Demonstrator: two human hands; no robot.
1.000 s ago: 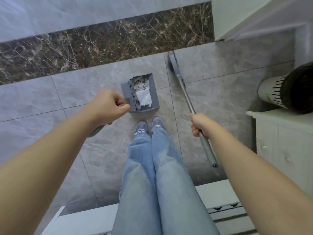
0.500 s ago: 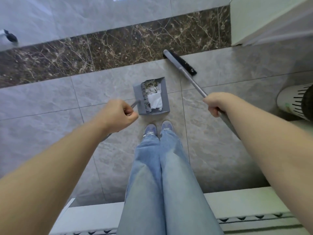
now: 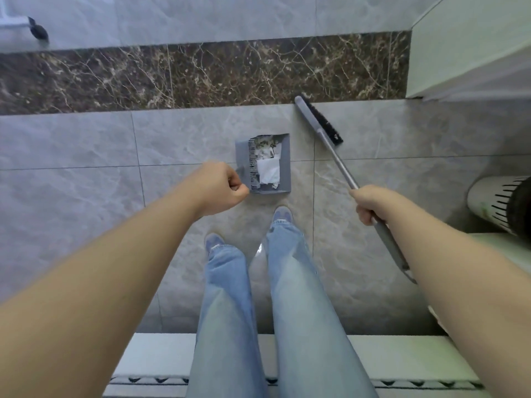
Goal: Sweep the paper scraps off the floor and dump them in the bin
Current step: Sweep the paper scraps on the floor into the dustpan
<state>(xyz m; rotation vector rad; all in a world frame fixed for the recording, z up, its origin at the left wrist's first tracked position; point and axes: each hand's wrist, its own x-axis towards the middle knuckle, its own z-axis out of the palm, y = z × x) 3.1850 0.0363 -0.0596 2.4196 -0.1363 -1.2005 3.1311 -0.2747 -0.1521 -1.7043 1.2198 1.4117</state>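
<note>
A grey dustpan sits over the grey floor tiles just ahead of my feet, with white paper scraps lying inside it. My left hand grips its long handle, which is mostly hidden by the fist. My right hand grips the grey broom handle; the broom's black-bristled head is at the edge of the dark marble strip, to the right of the dustpan. A white slotted bin with a dark lining shows at the right edge.
A dark brown marble band crosses the floor ahead. A white cabinet stands at the upper right and a white unit below the bin. A white ledge lies behind my legs. A black caster shows at the top left.
The view has shifted so the floor, dustpan and broom sit lower in frame. My right hand moved up and right along with the broom, whose head turned. My feet have stepped apart.
</note>
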